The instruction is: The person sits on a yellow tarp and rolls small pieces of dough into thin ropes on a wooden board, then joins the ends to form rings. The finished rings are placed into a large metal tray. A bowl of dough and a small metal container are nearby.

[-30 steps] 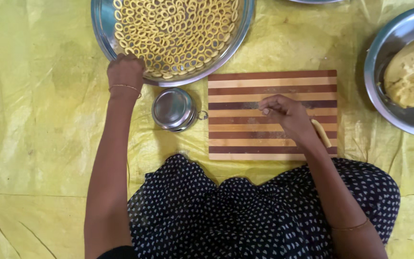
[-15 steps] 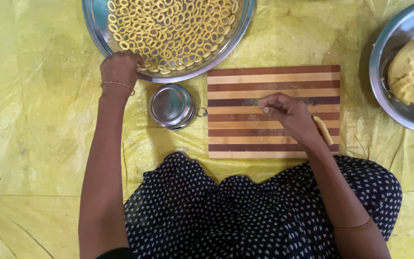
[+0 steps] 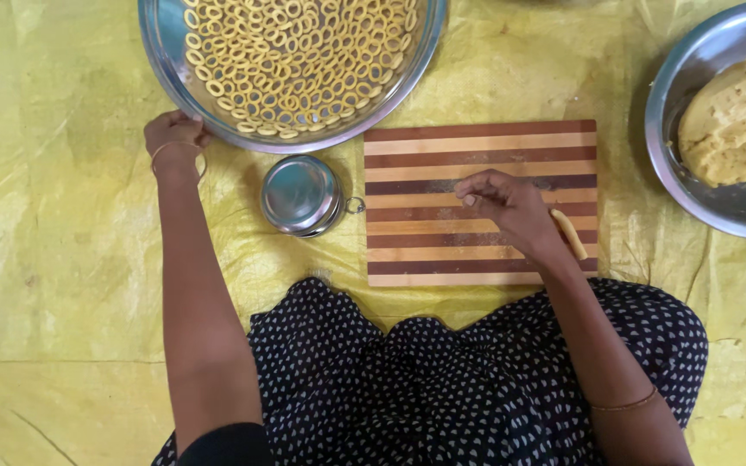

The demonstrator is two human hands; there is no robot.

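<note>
**Hands at tray rim and on striped board**

Landmark: board [image 3: 442, 173], striped wood, lying flat on a yellow sheet [image 3: 45, 259].

Containers:
- Tray [image 3: 166, 52], round steel, up-left of the board, cut off by the top edge. Full of small yellow dough rings [image 3: 295, 60], mostly one layer.
- Bowl [image 3: 675, 112], steel, right of the board, partly out of frame. Holds one big lump of yellow dough [image 3: 731, 121].
- Small steel tin [image 3: 301, 195], just left of the board, lid on, a little ring on its side. Contents hidden.

Hands:
- Left hand [image 3: 174, 138] far left of the board, at the tray's lower-left rim, arm stretched out straight, bangle on the wrist. Fingers curled at the rim; actual grip cannot be told.
- Right hand [image 3: 507, 203] rests on the board's middle, palm down, fingers bunched together with tips on the wood; nothing visible pinched.
- Dough strip [image 3: 568, 235], thin rolled piece, lies on the board just right of that hand, by the wrist.
</note>
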